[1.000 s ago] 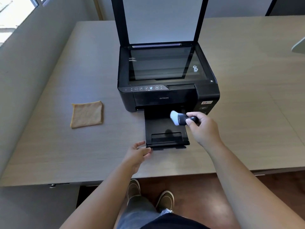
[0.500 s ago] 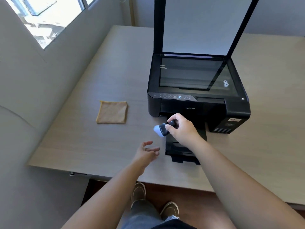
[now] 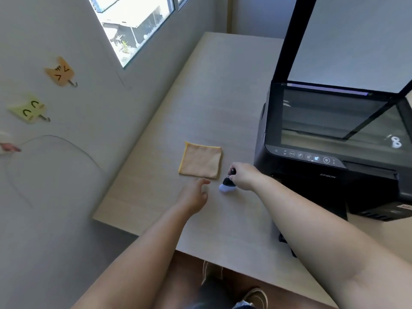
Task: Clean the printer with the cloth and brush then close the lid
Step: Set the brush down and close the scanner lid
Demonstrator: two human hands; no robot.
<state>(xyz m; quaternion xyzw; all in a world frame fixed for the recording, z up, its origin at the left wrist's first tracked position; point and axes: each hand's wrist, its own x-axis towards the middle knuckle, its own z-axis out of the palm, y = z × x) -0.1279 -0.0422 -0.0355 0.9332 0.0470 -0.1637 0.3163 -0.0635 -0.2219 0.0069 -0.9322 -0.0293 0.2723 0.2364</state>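
A black Epson printer (image 3: 312, 172) stands on the right of the wooden table (image 3: 211, 97). Its scanner lid (image 3: 356, 41) is raised upright, and the glass (image 3: 334, 121) is bare. A folded orange cloth (image 3: 201, 160) lies flat on the table to the printer's left. My right hand (image 3: 245, 176) holds a small black brush with white bristles (image 3: 226, 186), bristles down on or just above the table beside the cloth's near right corner. My left hand (image 3: 195, 195) hovers with fingers apart just short of the cloth's near edge, holding nothing.
A grey wall runs along the table's left side, with a window (image 3: 133, 23) and cat-shaped hooks (image 3: 60, 72) on it. The printer's output tray sticks out toward me, mostly hidden behind my right forearm. My shoes (image 3: 256, 295) show below the table's front edge.
My right hand has carried the brush left, from the printer's output tray to a spot beside the cloth. My left hand has reached forward toward the cloth. The view has swung left.
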